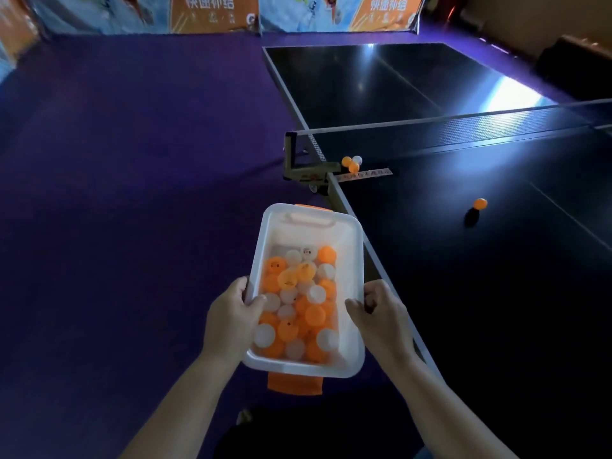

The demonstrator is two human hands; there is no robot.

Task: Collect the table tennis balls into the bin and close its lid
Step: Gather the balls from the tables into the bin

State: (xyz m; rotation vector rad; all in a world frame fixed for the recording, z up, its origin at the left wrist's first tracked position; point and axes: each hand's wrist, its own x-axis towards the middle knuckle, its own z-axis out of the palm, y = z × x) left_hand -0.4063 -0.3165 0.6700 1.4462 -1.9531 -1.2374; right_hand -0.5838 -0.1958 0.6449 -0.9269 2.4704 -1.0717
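- Left hand (231, 313) and right hand (377, 309) each grip a long rim of the bin (308, 233), held just off the table (463, 309) beside its side edge.
- Collecting looks unfinished to me: one orange ball (480, 203) lies mid-table, and a ball cluster (352, 163) sits at the net's end.
- Next I must free one hand; I see no lid.

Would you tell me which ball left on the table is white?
The small white table tennis ball in the cluster beside the net post; the other three are orange.
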